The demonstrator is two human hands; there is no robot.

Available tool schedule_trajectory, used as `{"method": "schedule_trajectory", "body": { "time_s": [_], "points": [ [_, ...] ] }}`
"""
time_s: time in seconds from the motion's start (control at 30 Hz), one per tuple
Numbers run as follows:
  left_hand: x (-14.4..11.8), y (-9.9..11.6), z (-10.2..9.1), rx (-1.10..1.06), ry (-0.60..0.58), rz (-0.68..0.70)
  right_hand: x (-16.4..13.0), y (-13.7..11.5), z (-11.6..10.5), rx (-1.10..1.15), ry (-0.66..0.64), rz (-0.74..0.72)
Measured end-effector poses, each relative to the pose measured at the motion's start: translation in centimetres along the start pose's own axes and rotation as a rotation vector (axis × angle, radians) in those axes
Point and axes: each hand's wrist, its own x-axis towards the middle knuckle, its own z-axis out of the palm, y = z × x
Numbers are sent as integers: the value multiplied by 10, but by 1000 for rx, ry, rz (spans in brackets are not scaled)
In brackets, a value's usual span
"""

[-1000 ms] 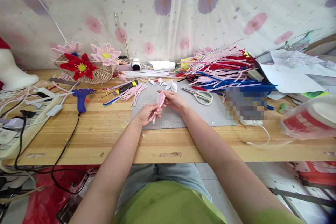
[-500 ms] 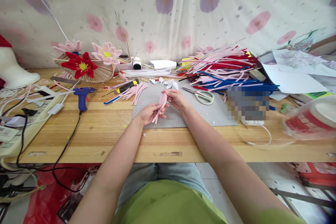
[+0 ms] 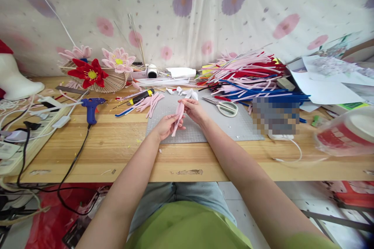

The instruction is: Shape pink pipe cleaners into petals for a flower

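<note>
Both hands hold a bent pink pipe-cleaner piece (image 3: 178, 116) above the grey cutting mat (image 3: 233, 126). My left hand (image 3: 166, 126) grips its lower end, with loose tips sticking out below. My right hand (image 3: 193, 109) pinches its upper end. A loose bunch of pink pipe-cleaner loops (image 3: 149, 103) lies to the left on the wooden table (image 3: 117, 144). White-handled scissors (image 3: 224, 107) rest on the mat just right of my right hand.
A blue glue gun (image 3: 91, 108) with a black cord lies at left, near a power strip (image 3: 26, 132). Finished flowers (image 3: 90, 72) sit on a fan at back left. A big pile of coloured pipe cleaners (image 3: 248, 78) fills the back right; a plastic tub (image 3: 344, 132) stands at right.
The pink piece has turned more upright between my hands, and both hands have shifted a little along it. Nothing else on the table moved.
</note>
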Motion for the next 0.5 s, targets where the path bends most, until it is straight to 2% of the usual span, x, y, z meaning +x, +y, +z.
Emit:
{"method": "schedule_trajectory", "body": {
  "time_s": [0.1, 0.17, 0.27, 0.5],
  "points": [
    [2, -3, 1, 89, 86, 46, -1, 0, -1, -20, -62, 45],
    [3, -4, 3, 143, 131, 52, 0, 1, -2, -46, -55, 35],
    [3, -6, 5, 188, 172, 62, 1, 2, -3, -86, -4, -24],
    [3, -7, 4, 161, 146, 57, 2, 4, 4, -186, 193, -83]
  ]
}}
